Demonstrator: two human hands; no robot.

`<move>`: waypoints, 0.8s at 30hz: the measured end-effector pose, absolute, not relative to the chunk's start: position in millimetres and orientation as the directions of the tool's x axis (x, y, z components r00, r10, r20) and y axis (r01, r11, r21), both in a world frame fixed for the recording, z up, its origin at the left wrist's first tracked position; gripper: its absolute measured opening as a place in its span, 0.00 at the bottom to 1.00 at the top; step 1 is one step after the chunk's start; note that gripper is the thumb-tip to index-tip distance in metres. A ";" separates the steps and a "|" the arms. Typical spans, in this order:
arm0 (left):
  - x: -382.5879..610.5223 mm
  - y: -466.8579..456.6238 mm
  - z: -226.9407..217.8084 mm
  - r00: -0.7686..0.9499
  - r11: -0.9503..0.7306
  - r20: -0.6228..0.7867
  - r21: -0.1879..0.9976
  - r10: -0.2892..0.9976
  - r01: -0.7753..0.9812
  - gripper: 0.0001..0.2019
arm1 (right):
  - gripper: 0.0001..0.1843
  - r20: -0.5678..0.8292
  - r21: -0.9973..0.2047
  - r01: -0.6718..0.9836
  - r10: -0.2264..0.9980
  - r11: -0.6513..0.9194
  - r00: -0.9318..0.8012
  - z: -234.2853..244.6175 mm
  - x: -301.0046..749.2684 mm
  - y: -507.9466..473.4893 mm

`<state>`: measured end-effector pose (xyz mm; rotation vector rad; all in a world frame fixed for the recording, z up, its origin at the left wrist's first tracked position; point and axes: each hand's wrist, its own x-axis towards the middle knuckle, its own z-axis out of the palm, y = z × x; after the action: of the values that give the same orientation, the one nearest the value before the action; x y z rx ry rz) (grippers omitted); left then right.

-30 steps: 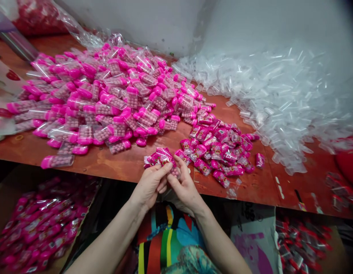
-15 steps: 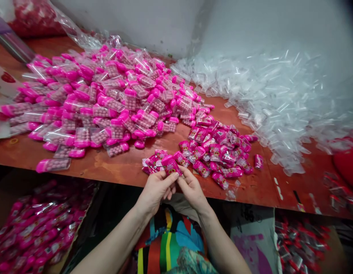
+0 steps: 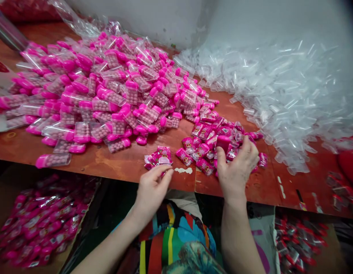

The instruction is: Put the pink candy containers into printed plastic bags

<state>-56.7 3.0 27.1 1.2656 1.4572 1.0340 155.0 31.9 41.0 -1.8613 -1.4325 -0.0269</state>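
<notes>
My left hand [image 3: 155, 186] is at the table's front edge, thumb and fingertips drawn together beside a small heap of flat pink printed sleeves [image 3: 164, 152]. A bit of pink shows between these fingers, too small to name. To the right, my right hand [image 3: 236, 169] reaches over a pile of pink printed packets [image 3: 203, 149], its thumb and fingers apart. A plain pink packet end [image 3: 223, 142] lies just beyond the right thumb; I see no grip on it. Farther left spreads a large heap of clear bottles with pink caps [image 3: 116, 97], filled with small pink balls.
Clear empty tubes [image 3: 279, 95] are heaped along the wall at right. Below the table [image 3: 107, 165], a box of pink packets [image 3: 45, 220] stands at left and red-capped containers [image 3: 299, 243] at right. A clear plastic bag [image 3: 76, 23] lies at the back.
Both hands were together on one pink wrapped packet. They have separated: my right hand has moved right over the packet pile, while my left stays near the sleeves.
</notes>
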 end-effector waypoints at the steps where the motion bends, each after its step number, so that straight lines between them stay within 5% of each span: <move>1: -64.0 6.4 25.6 -0.105 0.079 -0.055 0.969 0.993 0.236 0.07 | 0.32 0.498 -0.486 0.873 0.806 -0.048 0.321 40.2 147.2 34.7; 3: -75.3 12.7 19.7 -0.113 -0.001 0.033 0.961 0.993 0.277 0.08 | 0.21 0.399 -0.495 0.860 0.912 0.122 0.100 32.6 120.5 38.2; 6: -83.3 16.4 7.1 -0.003 -0.073 0.082 0.900 0.997 0.430 0.11 | 0.20 0.140 -0.561 0.796 0.973 0.229 -0.181 11.1 73.7 39.3; 14: -85.9 9.6 -4.7 0.057 -0.076 0.054 0.834 0.997 0.546 0.13 | 0.18 0.062 -0.505 0.854 0.993 0.122 -0.105 -20.0 51.3 39.2; 18: -85.8 17.1 3.7 -0.065 -0.018 0.050 0.910 0.997 0.414 0.10 | 0.18 0.157 -0.602 0.781 0.984 0.166 -0.088 -18.0 58.7 39.5; 24: -78.4 34.5 15.4 -0.071 0.329 -0.338 0.937 0.938 -0.121 0.11 | 0.18 0.259 -0.819 0.514 0.964 0.254 -0.062 -4.5 58.2 33.1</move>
<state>-78.4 34.5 15.4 0.8343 1.3371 1.0664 58.2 33.1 -4.5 -1.3754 -1.7000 0.6854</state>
